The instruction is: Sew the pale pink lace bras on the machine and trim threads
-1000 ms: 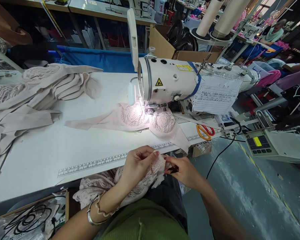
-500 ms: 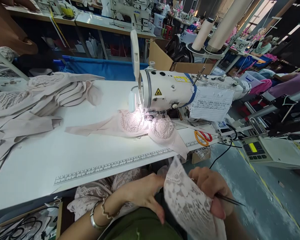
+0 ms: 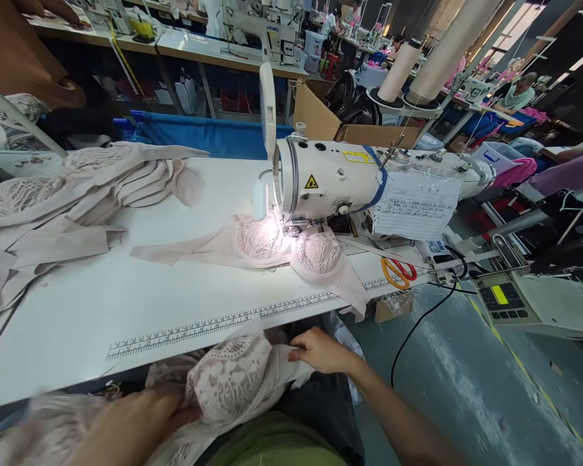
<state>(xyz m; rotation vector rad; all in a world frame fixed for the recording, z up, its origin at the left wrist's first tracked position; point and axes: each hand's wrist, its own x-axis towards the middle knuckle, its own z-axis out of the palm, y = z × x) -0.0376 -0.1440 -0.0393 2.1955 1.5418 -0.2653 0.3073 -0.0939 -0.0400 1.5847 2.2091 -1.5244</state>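
A pale pink lace bra (image 3: 233, 375) lies over my lap, below the table edge. My right hand (image 3: 320, 351) pinches its right end between thumb and fingers. Smeared by motion, my left hand (image 3: 131, 414) is at the lower left among the lace, and its fingers cannot be made out. On the table, another pale pink bra (image 3: 318, 252) lies with its middle under the lit needle area of a white sewing machine (image 3: 320, 175). One cup is on each side of the needle area, and a wing hangs over the front edge.
A pile of pale pink bra pieces (image 3: 92, 188) covers the table's left part. A printed ruler (image 3: 214, 320) runs along the front edge. Orange-handled scissors (image 3: 394, 273) lie at the right. Behind stand thread cones (image 3: 401, 71) and a cardboard box (image 3: 313, 107).
My right hand has moved left to the bra on my lap; the thin dark pointed tool it held is out of sight. My left hand has moved down and left. The machine's bra stays put.
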